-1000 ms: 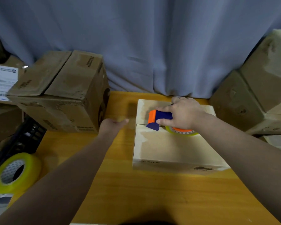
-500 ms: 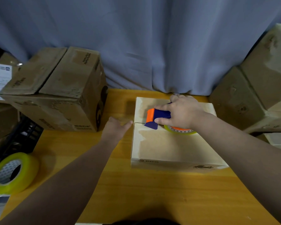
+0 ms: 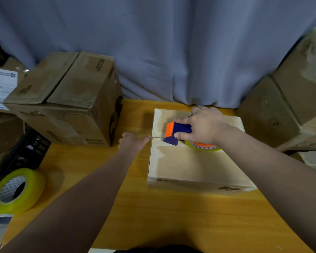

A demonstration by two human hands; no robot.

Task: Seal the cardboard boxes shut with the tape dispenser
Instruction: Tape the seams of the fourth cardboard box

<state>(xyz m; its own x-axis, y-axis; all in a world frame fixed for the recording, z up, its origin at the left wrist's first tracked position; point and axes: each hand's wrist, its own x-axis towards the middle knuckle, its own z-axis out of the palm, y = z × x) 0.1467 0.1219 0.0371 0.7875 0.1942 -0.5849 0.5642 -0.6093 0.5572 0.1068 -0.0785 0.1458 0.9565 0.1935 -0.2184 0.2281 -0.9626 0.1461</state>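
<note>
Tape dispenser (image 3: 177, 131) stays put; left hand (image 3: 133, 143) has reached box (image 3: 190, 165).

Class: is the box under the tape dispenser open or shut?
Shut: flaps of the box lie flat, meeting edge to edge under the tape dispenser.

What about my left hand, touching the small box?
Cannot tell. Head view: left hand fingertips reach the left edge of the small box, but blur hides any gap.

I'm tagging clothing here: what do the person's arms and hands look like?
Bare throughout. The left hand and right hand wear no gloves; no ring or watch shows. The left forearm and right forearm have no sleeve in view.
</note>
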